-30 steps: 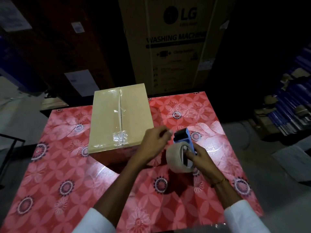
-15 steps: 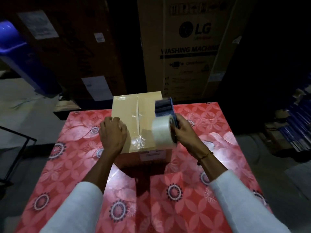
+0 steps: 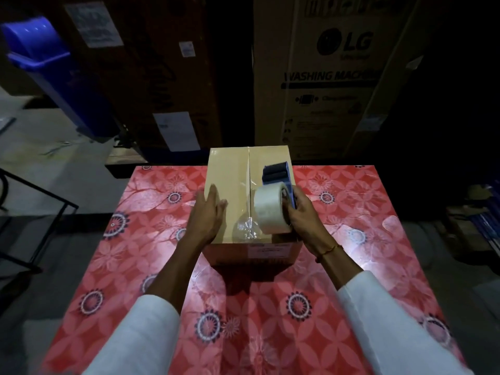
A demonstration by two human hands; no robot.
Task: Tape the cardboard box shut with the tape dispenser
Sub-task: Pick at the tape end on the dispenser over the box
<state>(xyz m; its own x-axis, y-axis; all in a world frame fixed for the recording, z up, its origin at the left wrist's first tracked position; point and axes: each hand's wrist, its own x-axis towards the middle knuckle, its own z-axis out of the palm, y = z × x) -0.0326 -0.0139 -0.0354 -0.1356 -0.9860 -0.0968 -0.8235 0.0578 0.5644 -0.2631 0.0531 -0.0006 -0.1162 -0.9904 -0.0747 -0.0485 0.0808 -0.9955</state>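
A small closed cardboard box (image 3: 232, 180) stands on a red flowered table top (image 3: 270, 307), its two top flaps meeting in a middle seam. A crumpled bit of clear tape (image 3: 247, 226) sticks on the seam near the front edge. My left hand (image 3: 207, 215) lies flat on the box's left flap, fingers stretched out. My right hand (image 3: 301, 212) grips a blue tape dispenser (image 3: 278, 175) with a roll of clear tape (image 3: 270, 211), held over the box's right flap, its toothed blade pointing away from me.
Tall cardboard cartons (image 3: 332, 77) stand close behind the table. A blue plastic bin (image 3: 51, 71) leans at the back left. A black metal frame (image 3: 35, 212) stands on the floor at left. Stacked goods (image 3: 479, 226) lie at the right.
My left hand opened flat and slid onto the box's left flap. The dispenser in my right hand stayed over the right flap. The view came closer to the box.
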